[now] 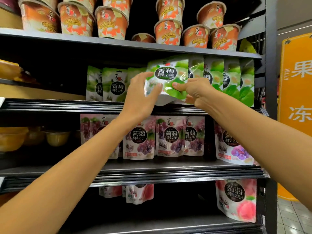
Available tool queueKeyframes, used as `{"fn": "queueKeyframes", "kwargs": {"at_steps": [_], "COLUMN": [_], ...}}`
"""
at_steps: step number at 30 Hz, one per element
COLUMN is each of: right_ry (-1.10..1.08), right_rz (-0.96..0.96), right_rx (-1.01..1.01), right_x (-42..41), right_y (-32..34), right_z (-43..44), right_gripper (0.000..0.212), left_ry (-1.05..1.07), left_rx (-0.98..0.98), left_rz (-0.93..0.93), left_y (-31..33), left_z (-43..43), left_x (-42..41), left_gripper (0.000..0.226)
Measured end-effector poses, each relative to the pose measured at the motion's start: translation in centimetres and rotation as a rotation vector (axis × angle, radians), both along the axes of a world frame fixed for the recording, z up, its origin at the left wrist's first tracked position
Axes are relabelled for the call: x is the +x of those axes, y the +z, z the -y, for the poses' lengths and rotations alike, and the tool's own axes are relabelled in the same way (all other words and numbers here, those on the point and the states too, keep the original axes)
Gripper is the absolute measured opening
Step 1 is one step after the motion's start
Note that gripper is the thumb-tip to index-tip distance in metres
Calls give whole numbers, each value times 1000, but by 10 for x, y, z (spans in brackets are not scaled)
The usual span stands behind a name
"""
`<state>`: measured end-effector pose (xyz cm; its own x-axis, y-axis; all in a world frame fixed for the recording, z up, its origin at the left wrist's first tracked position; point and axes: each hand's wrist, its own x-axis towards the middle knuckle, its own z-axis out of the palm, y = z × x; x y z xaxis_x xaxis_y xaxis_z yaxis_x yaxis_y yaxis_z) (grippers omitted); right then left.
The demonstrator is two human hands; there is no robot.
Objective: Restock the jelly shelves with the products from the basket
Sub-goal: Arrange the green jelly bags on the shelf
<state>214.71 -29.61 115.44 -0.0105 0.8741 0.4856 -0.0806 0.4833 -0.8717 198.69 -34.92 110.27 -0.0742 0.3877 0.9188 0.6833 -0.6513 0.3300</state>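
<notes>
A green-and-white jelly pouch (168, 76) hangs tilted just above the front edge of the second shelf (64, 105). My left hand (143, 97) grips its left side, thumb on the front. My right hand (194, 92) pinches its lower right part, thumb on the front face. Behind it, a row of the same green pouches (233, 80) stands at the right, and two more green pouches (108, 85) stand to the left. The basket is out of view.
Orange jelly cups (111, 22) fill the top shelf. Purple pouches (170, 135) line the third shelf, pink peach pouches (236, 200) the lowest one. Yellow cups (57, 137) sit at the far left. An orange sign (297, 78) hangs beyond the black shelf upright (271, 115).
</notes>
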Motion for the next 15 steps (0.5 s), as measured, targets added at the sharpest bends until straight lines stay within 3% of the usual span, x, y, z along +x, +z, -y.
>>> {"fn": "queueKeyframes", "kwargs": {"at_steps": [4, 11, 15], "right_ry": [-97, -199, -371], "right_rz": [-12, 129, 351], "right_rx": [48, 165, 324], "right_x": [-9, -17, -6], "right_y": [9, -6, -9], "right_z": [-13, -26, -24], "right_gripper": [68, 70, 57], "left_ry": [123, 425, 509], "left_rx": [-24, -48, -42], "left_rz": [-279, -384, -439], "left_y": [-11, -29, -32], "left_z": [-13, -34, -39], "left_x": [9, 19, 18], "left_gripper": [50, 49, 50]}}
